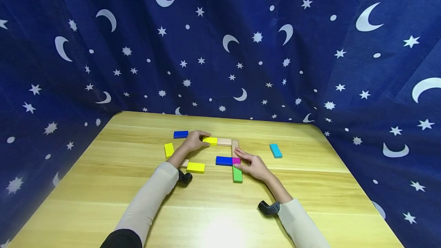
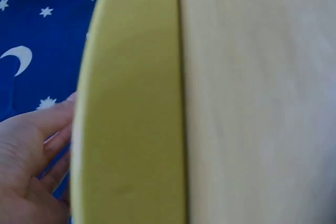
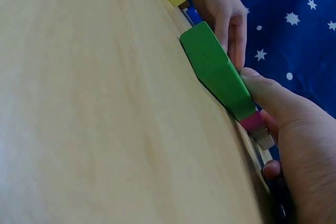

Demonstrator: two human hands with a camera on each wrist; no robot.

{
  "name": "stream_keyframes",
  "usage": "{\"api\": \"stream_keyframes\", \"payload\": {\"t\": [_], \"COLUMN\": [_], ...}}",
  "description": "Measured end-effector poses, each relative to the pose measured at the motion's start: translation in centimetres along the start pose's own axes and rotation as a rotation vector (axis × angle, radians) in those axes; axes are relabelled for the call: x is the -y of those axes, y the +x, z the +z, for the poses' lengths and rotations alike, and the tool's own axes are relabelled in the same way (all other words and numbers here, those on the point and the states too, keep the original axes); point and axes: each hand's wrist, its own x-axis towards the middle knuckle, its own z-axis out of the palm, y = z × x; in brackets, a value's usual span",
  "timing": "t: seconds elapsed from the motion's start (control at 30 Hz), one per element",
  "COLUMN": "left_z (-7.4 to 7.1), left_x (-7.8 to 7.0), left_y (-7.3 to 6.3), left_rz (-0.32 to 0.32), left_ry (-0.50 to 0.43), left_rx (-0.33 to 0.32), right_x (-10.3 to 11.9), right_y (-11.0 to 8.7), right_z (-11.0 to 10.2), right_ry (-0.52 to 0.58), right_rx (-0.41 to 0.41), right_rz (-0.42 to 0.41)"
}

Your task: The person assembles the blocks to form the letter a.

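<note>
At the far middle of the table, my left hand [image 1: 195, 141] pinches a yellow block [image 1: 211, 141] between thumb and fingers. A plain wooden block [image 1: 224, 142] continues from its right end to an upright-running wooden block [image 1: 235, 147]. My right hand [image 1: 255, 167] lies along the right of that column, fingers extended, fingertips at the wooden block and thumb near the magenta block [image 1: 236, 160]. Below the magenta block runs a green block [image 1: 237, 175]; a blue block [image 1: 224, 161] adjoins it on the left. In the right wrist view, my thumb lies beside the green block [image 3: 220, 74].
Left of the row lie a blue block [image 1: 180, 134], a yellow block [image 1: 169, 150], and another yellow block [image 1: 195, 168] beside a partly hidden wooden piece [image 1: 184, 163]. A light blue block [image 1: 275, 150] lies to the right. A starry curtain [image 1: 220, 49] stands behind the table [image 1: 310, 202].
</note>
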Motion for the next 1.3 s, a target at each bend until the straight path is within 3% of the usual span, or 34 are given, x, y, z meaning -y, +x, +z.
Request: {"api": "stream_keyframes", "payload": {"t": [0.17, 0.37, 0.6, 0.93, 1.23, 1.3], "left_z": [-1.8, -4.2, -5.9, -6.6, -6.6, -6.6], "left_x": [0.6, 2.2, 4.5, 6.4, 6.8, 6.8], "left_y": [-0.7, -1.8, -2.7, -3.3, -3.3, -3.5], "left_rz": [-0.002, -0.001, -0.047, -0.147, -0.154, -0.146], "left_ry": [-0.097, -0.137, -0.156, -0.051, -0.06, -0.063], "left_rx": [-0.048, -0.177, -0.241, -0.181, -0.168, -0.17], "right_x": [-0.1, 0.1, -0.1, 0.1, 0.0, 1.1], "right_y": [0.0, 0.0, 0.0, -0.2, -0.2, -0.2], "right_z": [0.1, 0.0, 0.0, 0.0, 0.1, -0.2], "right_ry": [-0.014, -0.028, -0.041, -0.023, -0.036, -0.025], "right_rx": [0.007, -0.005, -0.006, -0.007, -0.014, -0.005], "right_rz": [0.01, 0.004, 0.016, 0.007, -0.002, -0.001]}}
